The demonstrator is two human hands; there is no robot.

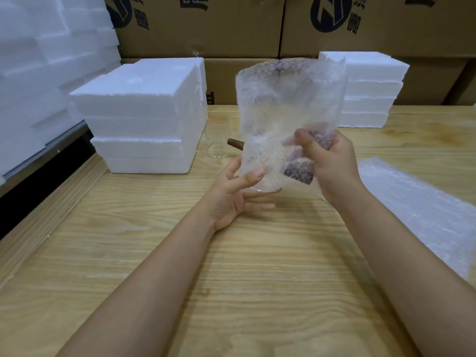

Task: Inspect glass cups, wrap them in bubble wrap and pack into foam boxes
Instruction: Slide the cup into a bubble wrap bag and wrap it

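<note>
Scene: wooden table [231, 279], seen from the head camera, both bare forearms reaching in.
Task item: glass cup [268, 189], held up above the table mid-frame and mostly covered by wrap; only the clear base rim shows plainly.
Wrap: bubble wrap sheet [283, 99], round the cup, with its loose top standing well above both hands.
Left hand [239, 191]: holds the cup's lower end, thumb pressed on the wrap at the front, the other fingers spread beneath the base.
Right hand [332, 161]: fingers curled, gripping a bunched edge of the sheet at the cup's right side.
Dark patch [298, 172]: brownish, seen through the wrap just beside the right hand; cannot tell what it is.
Second glass [219, 140]: upright on the table behind the held one, with a brown handle [235, 144] sticking out to the right.
Left foam box stack [144, 112]: on the table, near the second glass.
Right foam box stack [371, 91]: on the table's far right.
Spare bubble wrap [417, 207]: lies flat on the table, right of the right forearm.
Loose foam pile [38, 73]: far left, off the table.
Background: cardboard cartons [206, 27], printed with dark logos, behind the stacks.
</note>
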